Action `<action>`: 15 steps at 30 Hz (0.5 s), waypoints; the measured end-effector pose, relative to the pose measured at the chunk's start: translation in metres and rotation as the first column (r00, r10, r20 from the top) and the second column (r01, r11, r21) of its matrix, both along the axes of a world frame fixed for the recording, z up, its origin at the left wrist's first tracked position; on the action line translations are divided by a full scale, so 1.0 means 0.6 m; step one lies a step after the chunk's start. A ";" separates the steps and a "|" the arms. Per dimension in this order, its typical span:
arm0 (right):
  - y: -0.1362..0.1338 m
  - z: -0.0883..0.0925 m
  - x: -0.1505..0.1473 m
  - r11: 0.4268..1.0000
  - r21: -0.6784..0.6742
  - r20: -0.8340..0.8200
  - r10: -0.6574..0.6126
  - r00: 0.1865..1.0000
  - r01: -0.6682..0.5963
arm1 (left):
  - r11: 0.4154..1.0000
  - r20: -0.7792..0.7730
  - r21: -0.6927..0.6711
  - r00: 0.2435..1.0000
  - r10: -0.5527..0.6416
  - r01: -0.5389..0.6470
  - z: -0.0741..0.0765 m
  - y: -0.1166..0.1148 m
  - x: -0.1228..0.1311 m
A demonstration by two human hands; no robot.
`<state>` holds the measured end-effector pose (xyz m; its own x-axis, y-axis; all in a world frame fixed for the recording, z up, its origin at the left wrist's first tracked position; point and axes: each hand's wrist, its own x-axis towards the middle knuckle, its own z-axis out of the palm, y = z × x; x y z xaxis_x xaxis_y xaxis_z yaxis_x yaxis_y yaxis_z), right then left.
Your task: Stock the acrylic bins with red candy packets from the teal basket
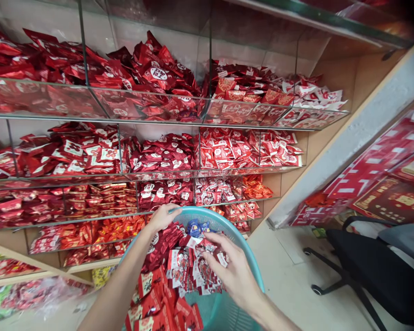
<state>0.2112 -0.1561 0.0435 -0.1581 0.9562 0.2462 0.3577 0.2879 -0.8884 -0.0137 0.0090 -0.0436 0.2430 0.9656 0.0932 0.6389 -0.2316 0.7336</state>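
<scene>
A teal plastic basket sits low in the middle of the view, piled with red and white candy packets and a blue-wrapped piece. My left hand is closed over the basket's far rim. My right hand reaches into the basket, fingers spread and curled over the packets, touching the top of the pile; whether it holds one is unclear.
Glass shelves divided into compartments rise ahead, filled with red wrapped sweets. A pale wall edge runs diagonally at right. Beyond it stand red gift boxes and a black office chair on the tiled floor.
</scene>
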 end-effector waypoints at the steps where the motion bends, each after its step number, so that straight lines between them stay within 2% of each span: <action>1: -0.003 0.002 0.000 0.998 0.060 0.059 0.003 0.998 -0.007 | 1.000 0.004 0.003 1.000 -0.002 0.002 0.000 0.000 0.000; 4: -0.011 0.007 0.002 0.977 0.199 0.151 0.043 0.988 -0.073 | 1.000 0.011 0.009 1.000 -0.012 0.012 0.001 -0.001 0.000; 9: -0.016 0.002 0.007 0.911 0.374 0.190 0.109 0.976 -0.174 | 1.000 0.009 0.000 1.000 -0.002 0.002 0.002 -0.002 0.001; 13: -0.018 -0.005 0.009 0.891 0.412 0.167 0.131 0.977 -0.190 | 1.000 0.027 -0.009 1.000 -0.001 0.001 0.001 -0.002 0.000; 15: -0.020 -0.005 0.006 0.919 0.363 0.062 0.140 0.988 -0.153 | 1.000 0.029 -0.007 1.000 -0.006 0.006 -0.001 -0.001 -0.001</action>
